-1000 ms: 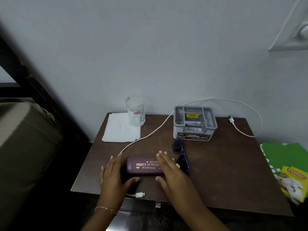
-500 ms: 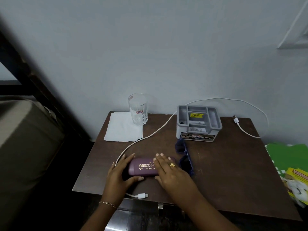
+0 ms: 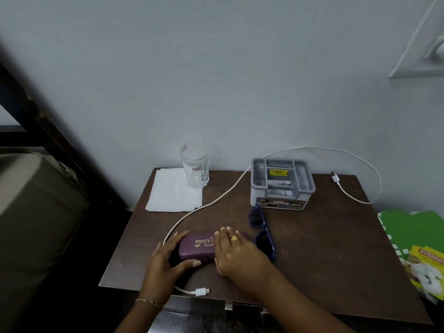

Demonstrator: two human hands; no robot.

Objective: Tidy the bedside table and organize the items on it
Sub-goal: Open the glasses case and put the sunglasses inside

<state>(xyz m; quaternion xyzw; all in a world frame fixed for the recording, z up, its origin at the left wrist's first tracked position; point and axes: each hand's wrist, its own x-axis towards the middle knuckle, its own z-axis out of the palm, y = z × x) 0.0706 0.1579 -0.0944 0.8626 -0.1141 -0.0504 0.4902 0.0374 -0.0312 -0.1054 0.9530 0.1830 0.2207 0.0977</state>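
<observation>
A purple glasses case (image 3: 195, 248) with gold lettering lies near the front of the brown bedside table (image 3: 324, 248). My left hand (image 3: 165, 263) cups its left end, thumb against the front side. My right hand (image 3: 237, 254) lies over its right half, fingers spread on the lid. Blue sunglasses (image 3: 262, 233) rest just right of the case, partly behind my right hand. A white charging cable (image 3: 216, 200) runs across the table, one plug (image 3: 201, 291) at the front edge and the other plug (image 3: 335, 177) at the back right.
An empty drinking glass (image 3: 195, 168) stands on a white napkin (image 3: 173, 192) at the back left. A grey compartment organizer (image 3: 281, 183) sits at the back middle. A bed (image 3: 31, 212) is on the left; green and yellow packets (image 3: 418, 241) lie to the right.
Both hands have closed in over the glasses case, the right hand now covering more of its lettering. The case has stayed in place.
</observation>
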